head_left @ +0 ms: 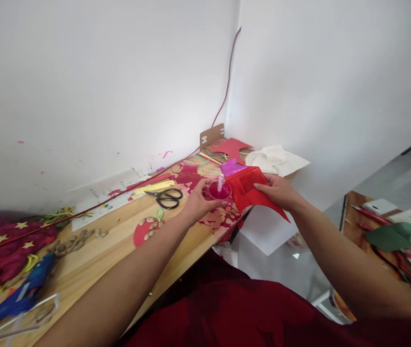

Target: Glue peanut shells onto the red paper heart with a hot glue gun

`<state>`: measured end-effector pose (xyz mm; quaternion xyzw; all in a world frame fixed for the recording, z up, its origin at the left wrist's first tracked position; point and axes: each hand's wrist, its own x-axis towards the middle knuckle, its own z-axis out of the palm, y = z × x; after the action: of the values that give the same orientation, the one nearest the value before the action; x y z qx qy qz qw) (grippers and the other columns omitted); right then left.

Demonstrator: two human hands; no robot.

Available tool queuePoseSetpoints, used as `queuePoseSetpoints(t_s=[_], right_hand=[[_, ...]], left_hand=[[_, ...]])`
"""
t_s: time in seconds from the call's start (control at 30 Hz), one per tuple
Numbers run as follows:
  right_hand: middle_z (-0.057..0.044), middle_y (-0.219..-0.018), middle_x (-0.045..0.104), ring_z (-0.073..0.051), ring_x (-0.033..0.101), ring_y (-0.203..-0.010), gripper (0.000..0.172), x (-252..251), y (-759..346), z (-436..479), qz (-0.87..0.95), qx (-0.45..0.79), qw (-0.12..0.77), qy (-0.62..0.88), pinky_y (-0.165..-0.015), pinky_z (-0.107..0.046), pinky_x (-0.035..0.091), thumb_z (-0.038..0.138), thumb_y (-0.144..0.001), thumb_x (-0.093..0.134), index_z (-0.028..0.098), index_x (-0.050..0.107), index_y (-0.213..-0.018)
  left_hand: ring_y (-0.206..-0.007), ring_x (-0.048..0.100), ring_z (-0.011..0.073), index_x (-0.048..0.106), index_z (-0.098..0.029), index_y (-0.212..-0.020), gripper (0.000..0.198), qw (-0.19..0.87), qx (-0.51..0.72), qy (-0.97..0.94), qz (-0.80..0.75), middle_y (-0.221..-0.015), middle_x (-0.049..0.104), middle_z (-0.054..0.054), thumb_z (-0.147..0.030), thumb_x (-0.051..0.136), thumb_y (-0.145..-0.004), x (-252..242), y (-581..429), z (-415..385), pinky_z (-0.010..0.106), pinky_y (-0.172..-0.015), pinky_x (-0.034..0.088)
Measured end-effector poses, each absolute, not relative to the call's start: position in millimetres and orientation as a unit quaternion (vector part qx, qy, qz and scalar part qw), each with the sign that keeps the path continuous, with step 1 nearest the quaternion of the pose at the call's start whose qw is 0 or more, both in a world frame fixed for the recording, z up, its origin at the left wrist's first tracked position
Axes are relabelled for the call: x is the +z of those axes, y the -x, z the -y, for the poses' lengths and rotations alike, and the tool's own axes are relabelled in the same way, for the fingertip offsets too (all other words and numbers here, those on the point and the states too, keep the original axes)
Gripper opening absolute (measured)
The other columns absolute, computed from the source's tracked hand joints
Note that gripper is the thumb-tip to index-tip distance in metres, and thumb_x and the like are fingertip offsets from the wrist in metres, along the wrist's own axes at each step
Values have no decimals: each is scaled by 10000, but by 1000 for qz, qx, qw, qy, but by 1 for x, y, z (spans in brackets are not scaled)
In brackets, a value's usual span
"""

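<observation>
No text, label, brand, number or sign readable anywhere, from upper left to lower right.

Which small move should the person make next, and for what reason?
I would probably draw the red sheet slightly away from the cup. The right hand holds it close beside the rim; whether they touch is hard to tell. The left hand grips the cup, which is magenta inside, and reddish stains mark the table nearby.
</observation>
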<state>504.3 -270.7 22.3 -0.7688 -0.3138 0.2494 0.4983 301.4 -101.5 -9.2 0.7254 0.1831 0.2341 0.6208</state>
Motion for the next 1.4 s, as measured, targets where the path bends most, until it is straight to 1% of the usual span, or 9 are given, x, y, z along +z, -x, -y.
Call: queuePoseSetpoints(t_s=[0.13, 0.23, 0.3, 0.47, 0.6, 0.87, 1.0, 1.2, 1.4], right_hand=[[-56, -954, 805, -199, 747, -754, 242, 21, -505, 269, 293, 289, 521, 747, -662, -290, 594, 239, -842, 692, 200, 729, -1078], [-51, -916, 804, -204, 742, -730, 237, 20, -504, 269, 289, 305, 526, 740, -629, -291, 590, 260, -813, 733, 205, 726, -1043], [-52, -925, 805, -207, 744, -731, 244, 19, -504, 268, 281, 315, 528, 737, -635, -297, 595, 261, -806, 747, 208, 721, -1043], [-57, -972, 809, -200, 754, -743, 249, 20, -502, 267, 253, 339, 547, 722, -682, -307, 615, 219, -835, 729, 217, 710, -1083], [-57, -1001, 810, -205, 767, -760, 264, 15, -499, 269, 230, 355, 566, 707, -698, -312, 631, 209, -829, 746, 225, 712, -1090], [-56, -1042, 809, -200, 781, -771, 295, 9, -497, 268, 225, 375, 596, 673, -668, -292, 647, 224, -867, 727, 248, 696, -1159], [-55, -1041, 809, -231, 790, -816, 312, 9, -495, 268, 226, 387, 599, 663, -668, -315, 656, 247, -853, 747, 261, 700, -1162], [-58, -1064, 805, -247, 792, -843, 335, 7, -493, 272, 238, 410, 598, 646, -677, -327, 656, 314, -853, 765, 271, 707, -1181], [-51, -1075, 804, -233, 791, -851, 376, 5, -490, 277, 219, 410, 619, 633, -715, -307, 651, 339, -823, 802, 253, 698, -1174]], left_hand=[[-982, 675, 204, 576, -221, -1166, 663, 651, 228, -699, -189, -1074, 708, 45, -299, 917, -602, -12, -307, 97, 339, -829, 561], [-974, 681, 194, 575, -218, -1167, 676, 655, 229, -694, -192, -1127, 705, 50, -289, 925, -593, -18, -310, 94, 348, -857, 558], [-977, 681, 195, 581, -218, -1170, 682, 641, 228, -707, -193, -1155, 697, 56, -290, 930, -588, -20, -311, 93, 347, -860, 557], [-986, 685, 219, 588, -209, -1130, 644, 644, 217, -703, -211, -1074, 727, 62, -298, 927, -589, -14, -312, 87, 368, -859, 557], [-963, 689, 225, 577, -207, -1165, 682, 643, 242, -686, -237, -1091, 727, 72, -325, 925, -591, -6, -313, 73, 376, -839, 562], [-1009, 693, 255, 575, -200, -1180, 674, 633, 258, -681, -262, -1147, 718, 98, -300, 906, -601, -12, -315, 59, 403, -852, 567], [-1017, 695, 251, 575, -199, -1163, 672, 622, 265, -690, -258, -1146, 719, 99, -296, 909, -588, -13, -316, 54, 407, -883, 561], [-892, 704, 232, 581, -203, -1099, 653, 613, 289, -685, -268, -1009, 732, 69, -315, 914, -548, -6, -321, 20, 362, -771, 574], [-748, 662, 180, 576, -218, -1065, 635, 520, 381, -658, -388, -860, 685, 1, -295, 892, -520, -3, -336, -45, 282, -660, 529]])
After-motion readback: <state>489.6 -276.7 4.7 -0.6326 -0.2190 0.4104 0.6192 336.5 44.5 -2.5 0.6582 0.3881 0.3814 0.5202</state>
